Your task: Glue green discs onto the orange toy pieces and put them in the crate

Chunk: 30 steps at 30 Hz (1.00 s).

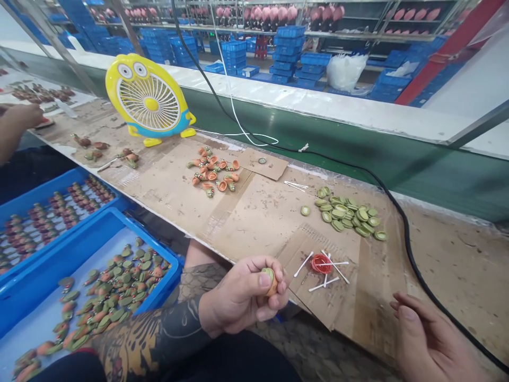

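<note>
My left hand (250, 292) is closed around a small orange and green figurine piece (271, 281), held just in front of the table edge. Its green side faces up between thumb and fingers. At the lower right, my right hand (431, 337) hovers by the table with its fingers apart and nothing in them. Between the hands lie a small red dish (320, 263) and several cotton swabs (318, 286) on a piece of cardboard. Beyond them is a pile of green oval pieces (350, 213). Orange hollow figurine parts (212, 171) are heaped farther left.
A yellow fan (149, 101) stands at the back left. A black cable (397, 207) runs across the table's right side. Blue trays (163, 249) of figurines sit at the lower left. A co-worker's hand (24, 116) shows at the left edge.
</note>
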Each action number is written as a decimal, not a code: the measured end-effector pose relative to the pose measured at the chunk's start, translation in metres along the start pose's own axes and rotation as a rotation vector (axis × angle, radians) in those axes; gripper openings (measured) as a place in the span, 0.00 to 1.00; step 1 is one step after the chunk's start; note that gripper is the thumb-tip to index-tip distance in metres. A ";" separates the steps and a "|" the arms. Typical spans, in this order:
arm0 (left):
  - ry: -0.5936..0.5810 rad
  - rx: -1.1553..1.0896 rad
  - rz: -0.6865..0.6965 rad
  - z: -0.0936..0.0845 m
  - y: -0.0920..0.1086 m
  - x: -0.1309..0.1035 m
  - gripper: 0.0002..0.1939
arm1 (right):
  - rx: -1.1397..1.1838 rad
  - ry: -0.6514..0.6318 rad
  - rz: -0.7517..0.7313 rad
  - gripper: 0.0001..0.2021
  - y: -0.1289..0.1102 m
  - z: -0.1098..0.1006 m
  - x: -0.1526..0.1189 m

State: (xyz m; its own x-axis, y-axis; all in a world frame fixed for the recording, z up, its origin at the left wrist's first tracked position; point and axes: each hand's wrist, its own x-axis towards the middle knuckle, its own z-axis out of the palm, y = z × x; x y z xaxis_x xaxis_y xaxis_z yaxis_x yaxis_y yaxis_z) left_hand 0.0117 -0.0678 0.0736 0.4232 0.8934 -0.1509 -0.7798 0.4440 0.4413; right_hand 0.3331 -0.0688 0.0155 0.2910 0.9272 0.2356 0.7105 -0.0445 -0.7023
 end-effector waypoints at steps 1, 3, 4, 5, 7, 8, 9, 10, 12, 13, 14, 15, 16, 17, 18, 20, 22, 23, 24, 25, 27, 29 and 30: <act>-0.001 -0.001 0.001 0.001 0.000 0.001 0.15 | -0.004 -0.006 0.022 0.22 0.004 0.002 0.000; -0.002 -0.002 0.002 0.002 0.001 0.002 0.14 | -0.012 -0.023 0.062 0.23 0.009 0.007 0.002; -0.002 0.000 0.003 0.002 0.001 0.003 0.14 | -0.016 -0.026 0.069 0.23 0.011 0.009 0.002; -0.001 0.003 0.007 0.002 0.002 0.005 0.14 | -0.021 -0.024 0.073 0.23 0.012 0.011 0.003; 0.005 0.024 0.023 0.001 0.003 0.009 0.16 | -0.020 -0.015 0.105 0.23 0.014 0.012 0.004; 0.011 0.045 0.035 0.000 0.004 0.011 0.16 | -0.013 -0.015 0.136 0.23 0.014 0.012 0.004; 0.018 0.076 0.050 -0.002 0.006 0.014 0.17 | -0.008 -0.017 0.169 0.24 0.014 0.012 0.005; 0.023 0.116 0.064 -0.003 0.007 0.016 0.18 | -0.009 -0.026 0.196 0.24 0.013 0.012 0.005; 0.032 0.217 0.095 -0.006 0.010 0.020 0.18 | -0.018 -0.049 0.207 0.24 0.013 0.011 0.005; 0.037 0.270 0.111 -0.007 0.011 0.021 0.17 | -0.027 -0.054 0.192 0.23 0.012 0.012 0.005; 0.042 0.315 0.125 -0.008 0.012 0.022 0.16 | -0.038 -0.059 0.170 0.23 0.012 0.012 0.005; 0.050 0.368 0.144 -0.009 0.013 0.022 0.15 | -0.048 -0.060 0.147 0.23 0.011 0.013 0.006; 0.061 0.442 0.171 -0.010 0.014 0.022 0.14 | -0.056 -0.058 0.127 0.23 0.011 0.014 0.006; 0.074 0.540 0.206 -0.011 0.014 0.022 0.13 | -0.065 -0.059 0.115 0.23 0.011 0.014 0.006; 0.087 0.663 0.246 -0.012 0.015 0.022 0.13 | -0.073 -0.059 0.110 0.23 0.010 0.015 0.005; 0.115 0.931 0.326 -0.014 0.015 0.022 0.13 | -0.086 -0.070 0.114 0.22 0.010 0.015 0.005; 0.128 1.119 0.382 -0.014 0.017 0.022 0.14 | -0.098 -0.085 0.123 0.22 0.009 0.014 0.005; 0.124 1.171 0.407 -0.015 0.018 0.022 0.13 | -0.103 -0.091 0.126 0.21 0.008 0.014 0.005; 0.110 1.203 0.435 -0.015 0.019 0.022 0.12 | -0.106 -0.093 0.131 0.21 0.008 0.013 0.005; 0.086 1.218 0.467 -0.016 0.020 0.022 0.11 | -0.109 -0.092 0.136 0.21 0.007 0.013 0.005; 0.023 1.214 0.537 -0.020 0.022 0.022 0.10 | -0.111 -0.091 0.135 0.21 0.007 0.013 0.006; -0.035 1.176 0.600 -0.026 0.023 0.021 0.09 | -0.113 -0.096 0.135 0.21 0.008 0.013 0.007; -0.057 1.153 0.629 -0.029 0.023 0.020 0.09 | -0.117 -0.106 0.139 0.21 0.008 0.013 0.008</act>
State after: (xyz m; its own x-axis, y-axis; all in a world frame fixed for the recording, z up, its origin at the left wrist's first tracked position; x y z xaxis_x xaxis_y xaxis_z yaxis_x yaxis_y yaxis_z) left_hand -0.0113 -0.0375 0.0547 0.1755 0.9078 0.3809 -0.0223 -0.3831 0.9234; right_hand 0.3326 -0.0569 0.0024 0.3269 0.9428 0.0651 0.7397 -0.2124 -0.6385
